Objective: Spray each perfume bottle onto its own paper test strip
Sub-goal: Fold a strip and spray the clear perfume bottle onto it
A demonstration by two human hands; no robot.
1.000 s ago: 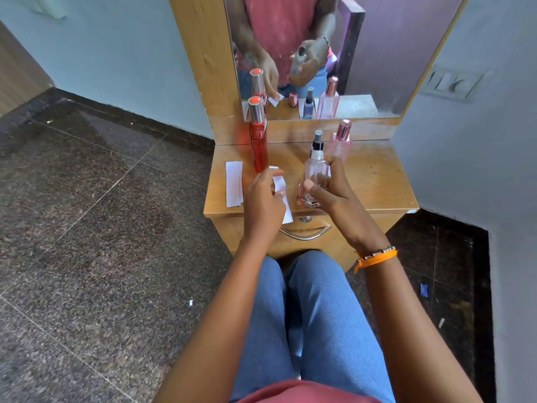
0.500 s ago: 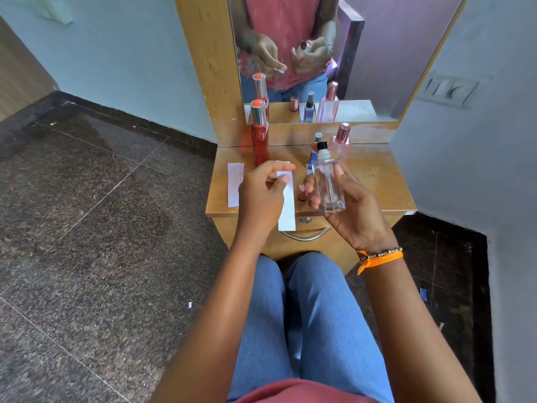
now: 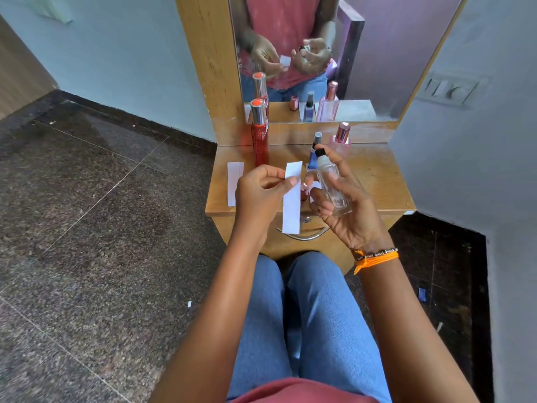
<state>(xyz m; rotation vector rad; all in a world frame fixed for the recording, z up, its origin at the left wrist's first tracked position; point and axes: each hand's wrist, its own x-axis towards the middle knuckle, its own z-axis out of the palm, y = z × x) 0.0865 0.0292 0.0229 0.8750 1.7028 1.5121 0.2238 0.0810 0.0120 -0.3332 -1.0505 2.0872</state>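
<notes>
My left hand (image 3: 261, 196) pinches a white paper strip (image 3: 292, 207) near its top, so the strip hangs upright above the front edge of the wooden dresser top (image 3: 377, 181). My right hand (image 3: 345, 207) grips a clear perfume bottle (image 3: 331, 184) with a black and white spray head, just to the right of the strip; a finger lies along the bottle beside the head. Standing on the top are a tall red bottle (image 3: 259, 138), a small blue bottle (image 3: 313, 158) and a pink bottle (image 3: 340, 141). Another strip (image 3: 234, 181) lies flat at the left.
A mirror (image 3: 319, 53) stands behind the bottles and reflects my hands. A small pink cap (image 3: 304, 189) and a bit of white paper (image 3: 316, 186) lie behind the held strip. A metal drawer handle (image 3: 305, 235) sits below the top. A wall rises at the right, dark stone floor at the left.
My left hand picked the strip up from the dresser top and raised it upright. My right hand lifted the clear bottle off the top and brought it beside the strip.
</notes>
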